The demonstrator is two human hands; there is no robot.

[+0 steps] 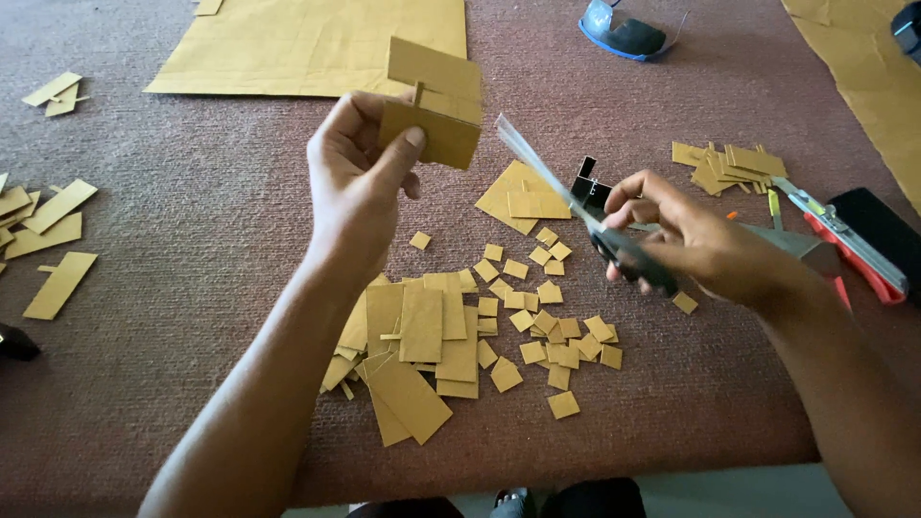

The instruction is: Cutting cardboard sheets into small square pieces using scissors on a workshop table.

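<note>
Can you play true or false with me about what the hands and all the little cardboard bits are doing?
1. The left hand holds up a piece of brown cardboard. True.
2. The right hand holds a paintbrush. False: it holds scissors, blades pointing toward the cardboard.
3. Lots of small cardboard squares lie on the carpet. True.
4. The scissors are lying flat on the carpet. False: they are lifted in the air.
5. A big cardboard sheet lies beyond the hands. True.
6. The small squares are stacked in a neat tower. False: they lie scattered.
</note>
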